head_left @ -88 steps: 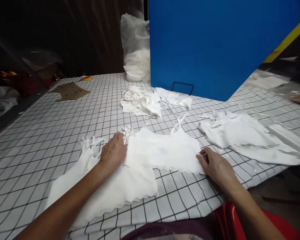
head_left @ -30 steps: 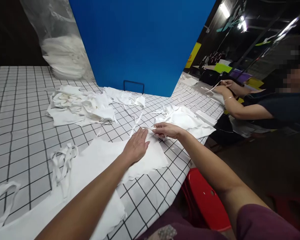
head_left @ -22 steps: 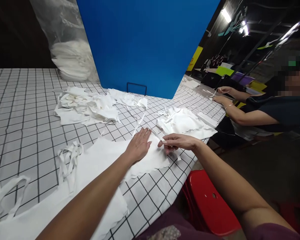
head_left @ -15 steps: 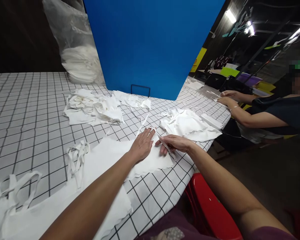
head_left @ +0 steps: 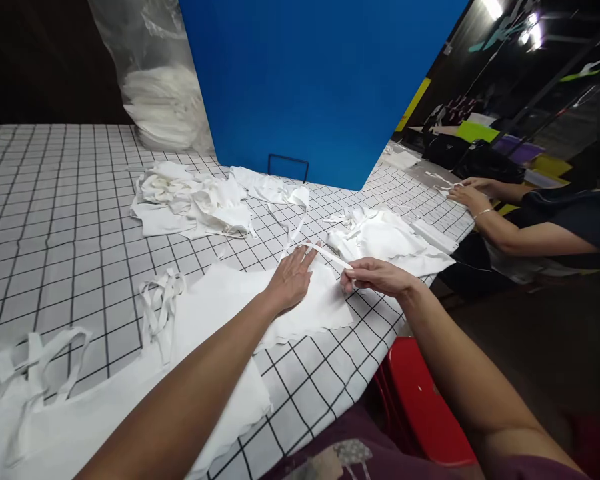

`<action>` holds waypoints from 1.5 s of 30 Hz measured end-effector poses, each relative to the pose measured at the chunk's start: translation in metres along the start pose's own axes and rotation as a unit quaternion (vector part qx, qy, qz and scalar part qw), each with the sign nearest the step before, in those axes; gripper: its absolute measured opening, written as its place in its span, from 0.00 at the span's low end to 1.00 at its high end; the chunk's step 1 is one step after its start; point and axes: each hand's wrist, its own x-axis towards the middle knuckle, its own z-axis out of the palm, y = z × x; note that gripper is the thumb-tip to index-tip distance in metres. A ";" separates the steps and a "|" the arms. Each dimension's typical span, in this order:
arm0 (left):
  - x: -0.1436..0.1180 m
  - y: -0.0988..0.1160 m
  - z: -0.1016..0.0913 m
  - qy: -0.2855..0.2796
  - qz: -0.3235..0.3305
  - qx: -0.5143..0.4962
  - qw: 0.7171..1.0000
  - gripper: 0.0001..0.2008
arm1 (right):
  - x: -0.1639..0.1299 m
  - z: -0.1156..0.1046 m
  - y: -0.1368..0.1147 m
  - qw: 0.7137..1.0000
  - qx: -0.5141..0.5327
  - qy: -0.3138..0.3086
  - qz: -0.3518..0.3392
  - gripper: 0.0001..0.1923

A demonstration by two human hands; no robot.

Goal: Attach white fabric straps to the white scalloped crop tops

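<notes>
A white cloth piece with a wavy lower edge lies flat under my left hand, whose fingers are stretched out and press on it. Between thumb and fingers, my right hand pinches a narrow white strap, which runs taut from the left fingertips. Another thin strap trails from the left hand toward the back of the table. More white cloth pieces with looped straps spread to the left, partly hidden by my left forearm.
Crumpled white cloth lies behind, and a white cloth pile to the right. A blue board stands at the back beside a clear bag of white pieces. A red stool is below the table edge. A co-worker's hands handle white strips.
My right hand has closed on the strap and drawn it rightward, so it is now taut. My left hand still presses the cloth. The view has shifted slightly.
</notes>
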 end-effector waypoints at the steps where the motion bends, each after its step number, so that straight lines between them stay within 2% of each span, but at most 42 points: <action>1: 0.000 0.000 0.000 0.001 -0.003 0.001 1.000 0.30 | -0.012 -0.002 0.002 1.000 -0.024 -0.010 -0.004 0.19; 5: 0.002 -0.002 0.004 0.004 0.008 0.014 1.000 0.30 | -0.048 -0.007 0.006 0.998 -0.056 -0.039 -0.015 0.19; 9: 0.003 -0.006 0.006 0.022 0.021 0.017 0.999 0.30 | -0.051 -0.009 0.005 0.990 -0.115 -0.054 -0.055 0.19; 13: 0.002 -0.006 -0.002 0.040 0.042 -0.006 0.998 0.21 | -0.021 -0.008 -0.004 0.996 -0.046 0.049 -0.059 0.19; 16: 0.002 0.000 -0.017 0.054 0.027 -0.025 0.998 0.15 | 0.010 -0.005 -0.022 0.991 0.027 0.102 -0.084 0.18; 19: 0.000 0.007 -0.040 0.055 -0.016 -0.066 0.996 0.14 | 0.038 -0.002 -0.040 0.983 0.030 0.121 -0.134 0.17; 21: -0.004 0.006 -0.055 0.026 -0.035 -0.092 0.995 0.13 | 0.052 0.001 -0.043 0.980 0.007 0.124 -0.157 0.17; 25: -0.017 -0.006 -0.071 -0.020 -0.078 -0.119 0.990 0.12 | 0.076 0.014 -0.026 0.980 0.002 0.107 -0.169 0.15; 27: -0.023 -0.012 -0.071 -0.019 -0.097 -0.206 0.974 0.13 | 0.085 0.024 -0.012 0.979 0.012 0.109 -0.171 0.15; 29: -0.026 -0.016 -0.067 -0.008 -0.108 -0.313 0.943 0.15 | 0.091 0.033 -0.002 0.976 0.016 0.117 -0.181 0.14; 31: -0.025 -0.016 -0.063 0.012 -0.120 -0.370 0.921 0.15 | 0.096 0.039 0.004 0.973 0.020 0.117 -0.200 0.12; 38: -0.017 -0.010 -0.056 0.048 -0.164 -0.391 0.904 0.14 | 0.100 0.042 0.005 0.972 0.028 0.108 -0.208 0.12; 42: -0.017 -0.011 -0.055 0.026 -0.161 -0.368 0.915 0.12 | 0.102 0.028 0.001 0.952 0.077 0.192 -0.226 0.12; 45: -0.017 -0.011 -0.054 0.019 -0.182 -0.352 0.918 0.12 | 0.102 0.016 0.003 0.951 -0.002 0.243 -0.189 0.16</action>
